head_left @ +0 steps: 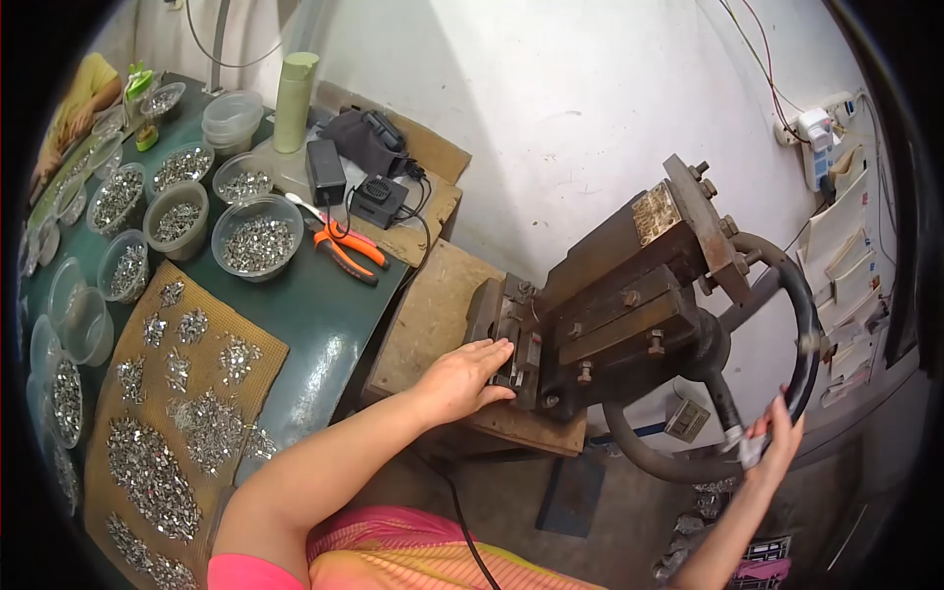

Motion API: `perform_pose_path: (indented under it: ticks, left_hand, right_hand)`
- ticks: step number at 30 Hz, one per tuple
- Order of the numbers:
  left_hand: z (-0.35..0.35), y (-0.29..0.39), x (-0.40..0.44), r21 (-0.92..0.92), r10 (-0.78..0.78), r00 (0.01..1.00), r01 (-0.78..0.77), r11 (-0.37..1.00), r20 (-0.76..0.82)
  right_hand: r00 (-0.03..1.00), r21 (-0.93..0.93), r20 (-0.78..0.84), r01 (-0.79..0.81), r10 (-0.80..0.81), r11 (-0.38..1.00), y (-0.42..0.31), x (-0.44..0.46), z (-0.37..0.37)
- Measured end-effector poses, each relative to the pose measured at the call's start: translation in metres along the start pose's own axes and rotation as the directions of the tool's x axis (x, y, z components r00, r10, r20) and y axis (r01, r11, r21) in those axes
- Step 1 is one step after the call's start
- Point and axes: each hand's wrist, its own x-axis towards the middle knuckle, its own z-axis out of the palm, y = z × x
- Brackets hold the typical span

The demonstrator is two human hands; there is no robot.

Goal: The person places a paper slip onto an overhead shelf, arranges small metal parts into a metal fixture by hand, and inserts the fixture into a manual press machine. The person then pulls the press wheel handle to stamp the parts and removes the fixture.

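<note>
A dark metal hand press (619,315) stands on a wooden block, its large round handwheel (809,324) on the right. My left hand (460,382) reaches to the small die (518,344) at the press's front. Its fingers are stretched out over the die's near edge, with the thumb apart; whether a small part lies under the fingertips cannot be made out. My right hand (777,438) is closed around the lower right of the handwheel, beside a spoke end wrapped in whitish material.
Left, a green table (329,310) carries a tan mat (251,339) with piles of small metal parts. Plastic tubs of parts (258,241), orange-handled pliers (349,258), black chargers (379,200) and a green bottle (293,103) stand behind. Another person's arm shows far left. A cable hangs before me.
</note>
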Motion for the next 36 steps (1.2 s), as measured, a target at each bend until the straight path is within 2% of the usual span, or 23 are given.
perform_pose_path:
  ticks: [2, 4, 5, 7, 8, 9, 11, 12, 14, 16, 18, 20, 23, 24, 25, 26, 28, 30, 36]
  left_hand:
    - [0.0, 0.0, 0.0, 0.0, 0.0, 1.0, 0.0, 1.0, -0.004]
    - [0.002, -0.002, 0.0, 0.007, -0.003, 1.0, 0.003, 1.0, 0.0]
    - [0.003, 0.0, -0.001, 0.003, -0.004, 1.0, 0.004, 1.0, 0.007]
    - [0.001, 0.001, -0.001, 0.002, -0.011, 1.0, 0.011, 1.0, 0.002]
    - [0.001, 0.0, -0.003, 0.004, -0.014, 1.0, 0.014, 1.0, -0.008]
    - [0.001, 0.0, -0.002, 0.009, -0.01, 1.0, 0.01, 1.0, -0.019]
    - [0.001, 0.001, -0.001, 0.0, 0.003, 1.0, -0.003, 1.0, -0.023]
    - [-0.001, -0.001, -0.005, 0.007, -0.006, 1.0, 0.006, 1.0, -0.023]
    - [0.005, -0.001, -0.001, 0.0, -0.003, 0.999, 0.003, 1.0, -0.045]
    - [0.005, 0.001, -0.002, 0.013, 0.003, 0.999, -0.003, 1.0, -0.053]
    - [0.004, 0.001, 0.001, 0.017, 0.015, 0.998, -0.013, 1.0, -0.065]
    - [0.004, -0.001, -0.002, 0.005, 0.02, 0.997, -0.02, 1.0, -0.068]
    - [0.004, 0.0, 0.0, 0.001, 0.013, 0.999, -0.013, 1.0, -0.052]
    - [0.006, -0.001, -0.002, -0.001, 0.009, 0.999, -0.009, 1.0, -0.051]
    - [0.006, -0.002, -0.002, 0.0, 0.011, 0.998, -0.011, 1.0, -0.055]
    - [0.006, -0.003, -0.002, -0.003, 0.016, 0.998, -0.016, 1.0, -0.056]
    - [0.002, 0.0, -0.005, -0.019, -0.017, 1.0, 0.017, 1.0, -0.021]
    - [0.005, 0.003, 0.0, -0.023, -0.037, 0.999, 0.036, 0.999, -0.035]
    - [0.003, 0.036, 0.013, 0.096, -0.133, 0.982, 0.146, 0.985, -0.136]
  right_hand:
    - [0.992, -0.03, 0.103, -0.076, 0.079, 0.997, -0.019, 0.038, -0.003]
    - [0.989, -0.082, 0.099, -0.099, 0.107, 0.992, -0.03, 0.061, 0.001]
    - [0.993, -0.06, 0.096, -0.067, 0.073, 0.996, -0.031, 0.056, 0.005]
    - [0.999, 0.016, -0.044, 0.003, -0.003, 1.0, -0.005, 0.016, -0.001]
    - [0.986, 0.061, -0.023, 0.168, -0.167, 0.984, 0.041, -0.008, -0.019]
    - [0.935, 0.045, -0.212, 0.299, -0.283, 0.953, 0.082, -0.045, -0.006]
    - [0.885, 0.096, -0.396, 0.307, -0.246, 0.947, 0.099, -0.093, 0.042]
    - [0.925, 0.142, -0.297, 0.287, -0.235, 0.947, 0.093, -0.081, 0.021]
    - [0.974, 0.106, -0.215, 0.101, -0.076, 0.989, 0.052, -0.055, 0.013]
    - [0.994, 0.044, -0.113, 0.009, -0.004, 0.999, 0.011, -0.031, 0.013]
    - [0.999, 0.008, -0.014, -0.033, 0.033, 0.999, -0.007, 0.005, 0.001]
    - [0.998, 0.037, 0.011, -0.059, 0.058, 0.998, -0.016, 0.025, 0.001]
    - [0.991, 0.112, -0.131, 0.036, -0.021, 0.993, 0.012, -0.012, 0.002]
    - [0.967, 0.117, -0.21, 0.169, -0.142, 0.979, 0.043, -0.039, 0.008]
    - [0.902, 0.04, -0.348, 0.289, -0.258, 0.957, 0.082, -0.067, 0.021]
    - [0.846, 0.031, -0.325, 0.456, -0.423, 0.889, 0.115, -0.095, 0.044]
    - [0.926, 0.127, -0.296, 0.28, -0.233, 0.951, 0.094, -0.078, 0.019]
    - [0.963, 0.109, -0.249, 0.132, -0.102, 0.985, 0.057, -0.061, 0.016]
    - [0.989, 0.07, -0.125, 0.091, -0.082, 0.993, 0.023, -0.033, 0.007]
